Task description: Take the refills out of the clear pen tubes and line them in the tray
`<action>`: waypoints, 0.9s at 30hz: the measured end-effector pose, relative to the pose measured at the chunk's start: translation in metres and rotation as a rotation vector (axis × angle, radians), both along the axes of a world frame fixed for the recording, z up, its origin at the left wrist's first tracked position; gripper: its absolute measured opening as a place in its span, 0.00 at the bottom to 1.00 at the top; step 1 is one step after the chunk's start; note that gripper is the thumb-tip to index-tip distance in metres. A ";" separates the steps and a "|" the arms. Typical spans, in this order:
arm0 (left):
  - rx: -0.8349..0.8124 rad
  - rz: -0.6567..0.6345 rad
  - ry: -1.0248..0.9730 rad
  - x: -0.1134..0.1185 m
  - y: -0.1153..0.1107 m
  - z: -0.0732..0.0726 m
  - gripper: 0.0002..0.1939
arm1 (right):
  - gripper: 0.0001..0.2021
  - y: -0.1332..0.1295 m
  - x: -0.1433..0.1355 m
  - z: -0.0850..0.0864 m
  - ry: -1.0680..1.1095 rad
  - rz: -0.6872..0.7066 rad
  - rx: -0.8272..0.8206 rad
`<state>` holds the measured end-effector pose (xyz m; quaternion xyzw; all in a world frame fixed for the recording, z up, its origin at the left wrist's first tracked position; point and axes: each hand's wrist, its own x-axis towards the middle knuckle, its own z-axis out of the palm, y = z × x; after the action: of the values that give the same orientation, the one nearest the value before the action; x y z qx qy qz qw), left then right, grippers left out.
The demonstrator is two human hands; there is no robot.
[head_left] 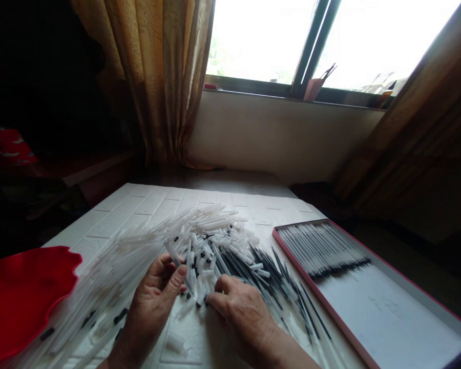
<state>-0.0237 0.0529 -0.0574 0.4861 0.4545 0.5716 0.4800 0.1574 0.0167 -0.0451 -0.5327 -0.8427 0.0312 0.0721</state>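
My left hand (159,289) is closed around a clear plastic tube (172,253), held at a slant between thumb and fingers. Just to its right, my right hand (240,302) has its fingertips pinched low over the pile, near a small black cap (198,304); what they grip, if anything, is hidden. Short clear tubes (207,277) and black caps lie scattered in front of both hands. Long clear tubes (111,271) spread out to the left. Dark thin rods (234,259) lie in a heap beyond and right of my right hand.
A pink-edged tray (372,312) at the right holds a row of tubes with dark ends (322,246). A red scalloped dish (19,297) stands at the left on the white brick-patterned table (149,202). Behind are curtains (153,66) and a window with a pink cup (313,89) on its sill.
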 end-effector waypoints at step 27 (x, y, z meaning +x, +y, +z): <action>-0.171 -0.091 -0.091 0.010 -0.007 0.023 0.22 | 0.06 0.004 0.020 -0.014 0.653 -0.112 -0.072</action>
<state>-0.0139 0.0461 -0.0347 0.4371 0.4565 0.5299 0.5654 0.1770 0.0207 -0.0593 -0.5423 -0.7429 0.2261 0.3208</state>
